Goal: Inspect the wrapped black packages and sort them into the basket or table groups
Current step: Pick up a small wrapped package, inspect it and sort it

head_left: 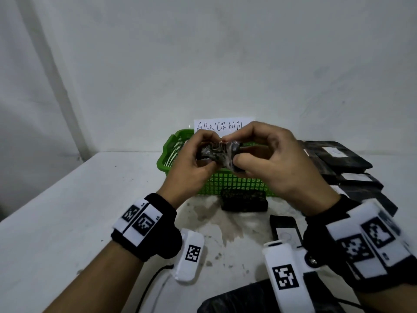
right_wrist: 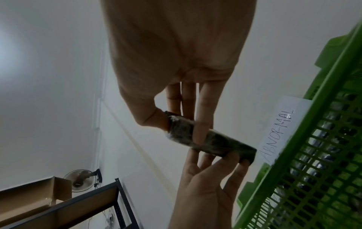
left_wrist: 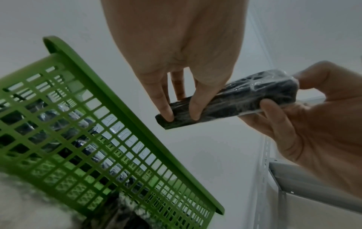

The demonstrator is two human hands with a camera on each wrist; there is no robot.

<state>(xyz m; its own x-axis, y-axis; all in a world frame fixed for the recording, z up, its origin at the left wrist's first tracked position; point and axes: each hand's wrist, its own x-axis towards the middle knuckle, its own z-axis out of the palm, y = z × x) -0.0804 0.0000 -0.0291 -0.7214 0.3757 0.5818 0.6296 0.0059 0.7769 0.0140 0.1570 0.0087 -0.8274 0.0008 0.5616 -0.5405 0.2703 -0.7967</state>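
Both hands hold one black package wrapped in clear film above the green basket. My left hand grips its left end, fingers over the top and thumb underneath. My right hand pinches the right end, where the film is bunched. In the left wrist view two left fingertips press the package. In the right wrist view the right hand's thumb and fingers clamp the package. Through the mesh, wrapped packages lie in the basket.
A paper sign reading ABNORMAL stands behind the basket. One wrapped package lies on the white table before the basket. Black packages with white labels are stacked at the right. Another labelled one lies near my right wrist.
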